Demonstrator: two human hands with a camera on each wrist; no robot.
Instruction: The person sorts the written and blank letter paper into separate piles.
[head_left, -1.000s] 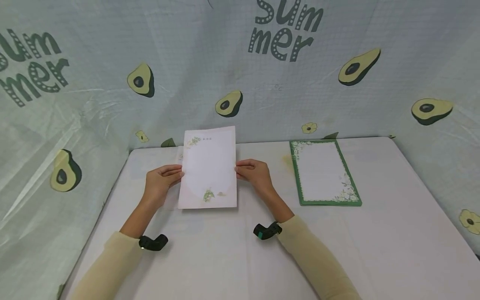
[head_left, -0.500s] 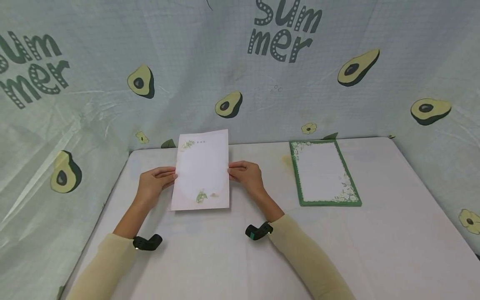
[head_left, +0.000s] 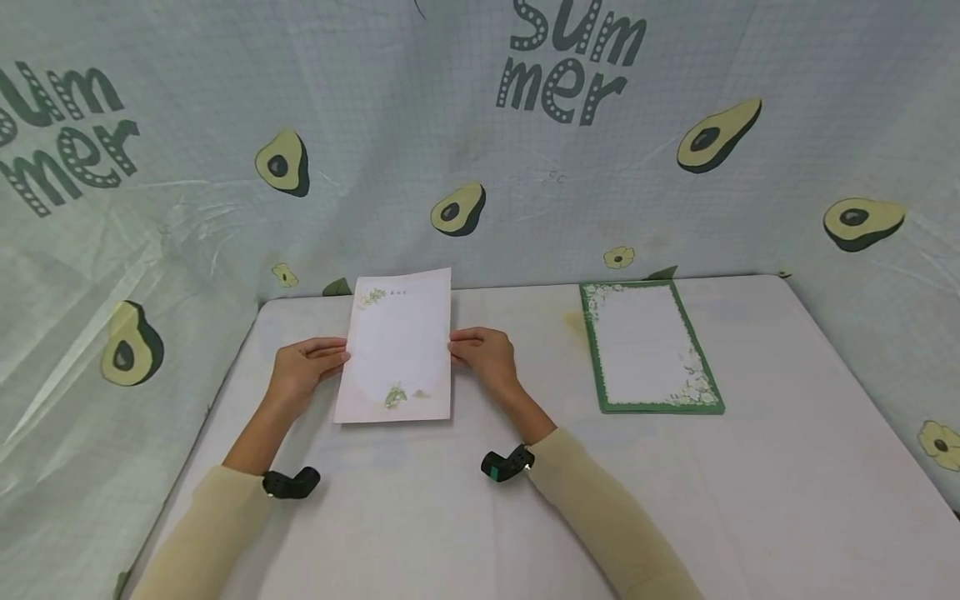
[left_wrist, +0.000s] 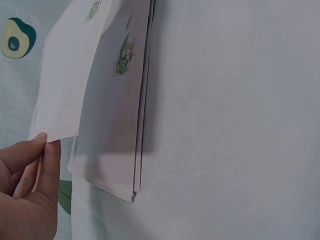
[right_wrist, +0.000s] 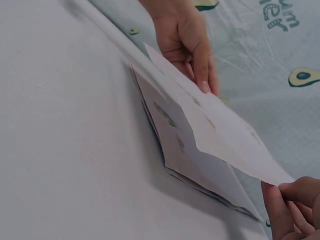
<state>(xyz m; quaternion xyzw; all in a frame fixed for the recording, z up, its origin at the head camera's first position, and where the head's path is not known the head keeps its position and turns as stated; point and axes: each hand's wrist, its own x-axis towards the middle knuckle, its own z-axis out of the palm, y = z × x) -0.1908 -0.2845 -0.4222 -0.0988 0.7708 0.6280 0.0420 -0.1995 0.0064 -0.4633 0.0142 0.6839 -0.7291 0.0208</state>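
Observation:
A pale pink sheet of paper (head_left: 397, 346) with small green floral prints is held between both hands. My left hand (head_left: 303, 371) pinches its left edge between thumb and fingers. At the right edge, my right hand (head_left: 487, 358) pinches it the same way. The left wrist view shows the sheet raised above a stack of similar printed paper (left_wrist: 112, 120) lying on the table. In the right wrist view the sheet bows slightly over that stack (right_wrist: 185, 140), with a gap between them. From the head view the raised sheet hides the stack.
To the right lies a stack of green-bordered paper (head_left: 637, 346) with white flower prints. All of it rests on a white-covered table (head_left: 787, 467). A curtain (head_left: 360, 125) printed with avocados hangs behind and along the sides.
Both hands have carried the sheet to the left and slightly down in the head view, bringing it over the other stack, which was partly visible behind it. The green-bordered stack has stayed put.

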